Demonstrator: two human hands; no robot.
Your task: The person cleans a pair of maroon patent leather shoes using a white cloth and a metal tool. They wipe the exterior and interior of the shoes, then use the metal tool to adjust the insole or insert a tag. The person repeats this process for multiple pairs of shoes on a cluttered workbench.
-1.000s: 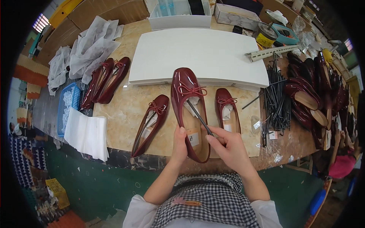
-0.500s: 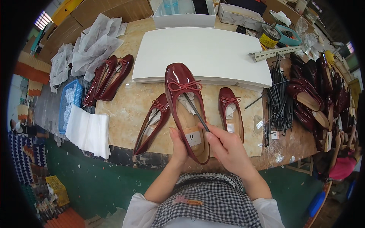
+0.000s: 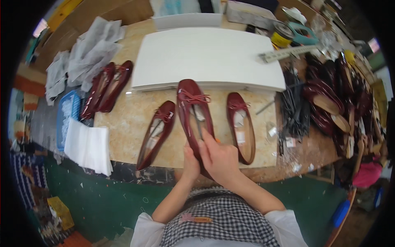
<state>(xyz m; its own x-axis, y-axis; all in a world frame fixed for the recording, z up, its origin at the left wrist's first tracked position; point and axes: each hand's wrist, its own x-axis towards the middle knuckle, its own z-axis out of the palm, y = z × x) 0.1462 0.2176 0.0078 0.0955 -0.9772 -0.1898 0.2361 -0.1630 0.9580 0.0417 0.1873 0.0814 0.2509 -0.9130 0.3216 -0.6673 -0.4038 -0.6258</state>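
I hold a dark red flat shoe with a small bow [image 3: 192,108] above the table's near edge, toe pointing away. My left hand [image 3: 189,161] grips its heel from below. My right hand [image 3: 219,157] covers the heel opening, fingers pressed into the shoe on a thin dark tool [image 3: 198,128] that lies along the insole. A matching red shoe [image 3: 157,132] lies on the table to the left, and another red shoe [image 3: 242,125] to the right.
A wide white board [image 3: 207,55] lies behind the shoes on the tan table [image 3: 123,119]. A pair of red shoes [image 3: 107,86] and crumpled paper [image 3: 88,51] sit far left, white sheets [image 3: 88,146] at the left edge. Black sticks [image 3: 294,105] and piled shoes [image 3: 339,99] fill the right.
My right hand has slid forward over the heel and pushed the thin tool deeper into the shoe. The held shoe sits slightly lower and nearer to me.
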